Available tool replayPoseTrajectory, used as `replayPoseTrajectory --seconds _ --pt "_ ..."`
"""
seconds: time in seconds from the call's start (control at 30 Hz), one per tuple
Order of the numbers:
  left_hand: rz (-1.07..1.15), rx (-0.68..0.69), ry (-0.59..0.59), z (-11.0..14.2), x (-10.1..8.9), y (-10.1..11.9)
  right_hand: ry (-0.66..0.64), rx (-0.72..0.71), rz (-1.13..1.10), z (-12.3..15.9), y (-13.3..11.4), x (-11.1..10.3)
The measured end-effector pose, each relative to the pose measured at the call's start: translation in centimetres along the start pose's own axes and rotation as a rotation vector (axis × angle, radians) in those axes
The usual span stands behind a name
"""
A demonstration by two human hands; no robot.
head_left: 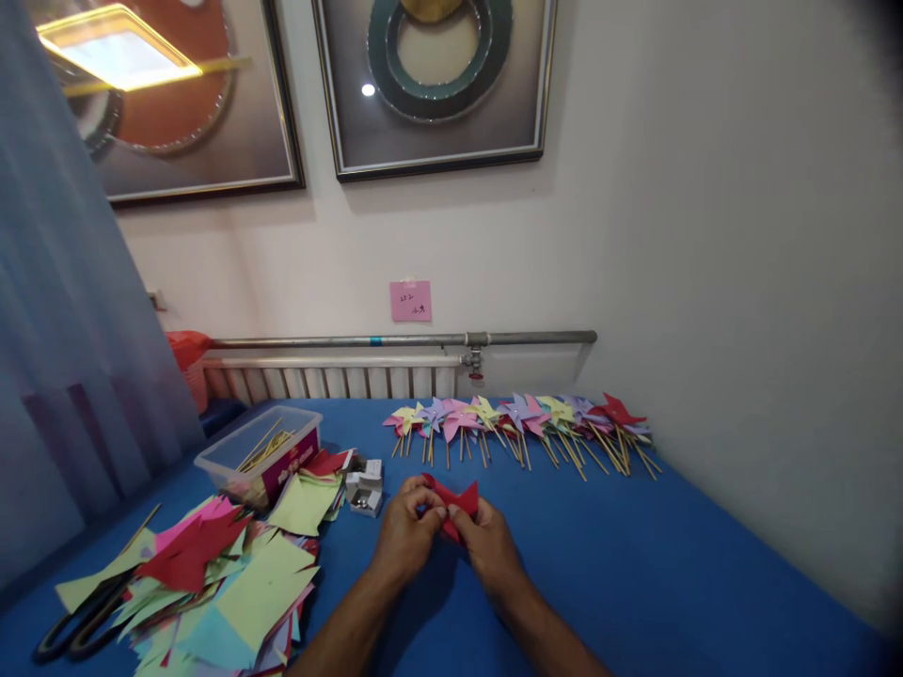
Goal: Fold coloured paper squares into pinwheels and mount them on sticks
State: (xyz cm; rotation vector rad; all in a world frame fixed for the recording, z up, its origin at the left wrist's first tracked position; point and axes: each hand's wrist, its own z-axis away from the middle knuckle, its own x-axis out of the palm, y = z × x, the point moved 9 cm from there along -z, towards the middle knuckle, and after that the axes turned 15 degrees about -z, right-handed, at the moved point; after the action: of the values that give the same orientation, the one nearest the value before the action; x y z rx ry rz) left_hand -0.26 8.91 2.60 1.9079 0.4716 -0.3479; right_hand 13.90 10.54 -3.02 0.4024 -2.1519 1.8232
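Both of my hands meet over the blue table (599,555), closed on one piece of red paper (462,498) that is bent into curved points like a pinwheel. My left hand (407,527) pinches its left side with thumb and fingers. On the right side, my right hand (486,541) presses it with the thumb, fingers behind. Whether a pin is between the fingertips cannot be made out. Just left of my hands stand small open boxes (365,494) with tiny shiny pieces inside. Beyond my hands lies a row of finished paper pinwheels (462,420) on thin sticks.
At the left, a heap of cut coloured paper (261,583) spreads beside black-handled scissors (91,616). Behind it, a clear plastic box (258,451) holds thin wooden sticks (264,451). A radiator (331,381) and pipe (416,340) run along the wall; a curtain (77,329) hangs left.
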Motion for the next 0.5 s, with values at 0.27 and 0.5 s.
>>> replayPoseTrajectory --seconds 0.27,0.5 --pt "-0.013 -0.030 -0.003 0.0 -0.1 -0.1 -0.008 -0.008 -0.019 -0.4 1.1 -0.1" --pt "0.008 -0.069 0.022 -0.1 -0.2 -0.5 -0.054 -0.024 0.069 0.3 -0.6 0.5"
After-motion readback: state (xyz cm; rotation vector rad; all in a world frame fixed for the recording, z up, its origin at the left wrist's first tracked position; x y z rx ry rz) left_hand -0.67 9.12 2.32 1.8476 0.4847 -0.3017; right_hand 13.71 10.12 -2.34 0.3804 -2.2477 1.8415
